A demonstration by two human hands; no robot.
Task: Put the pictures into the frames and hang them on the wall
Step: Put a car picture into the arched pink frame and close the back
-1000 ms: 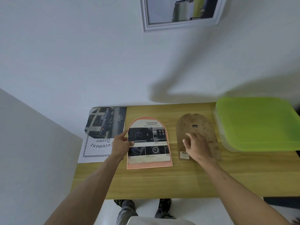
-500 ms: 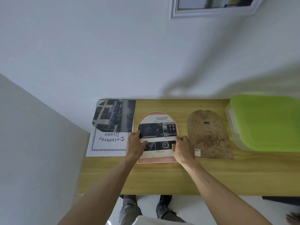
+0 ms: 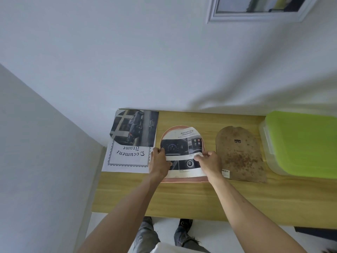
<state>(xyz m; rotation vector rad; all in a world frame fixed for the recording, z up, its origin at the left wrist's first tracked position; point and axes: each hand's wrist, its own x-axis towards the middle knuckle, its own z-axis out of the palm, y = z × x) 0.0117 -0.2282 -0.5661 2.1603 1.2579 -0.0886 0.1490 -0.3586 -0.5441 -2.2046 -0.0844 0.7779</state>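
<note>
With the left hand [image 3: 159,164] and right hand [image 3: 207,162] each pinching a side of the arched picture [image 3: 183,152] over the pink frame [image 3: 184,179] mid-counter [image 3: 182,199], I'd match the curved 12 o'clock edges before flattening.
</note>
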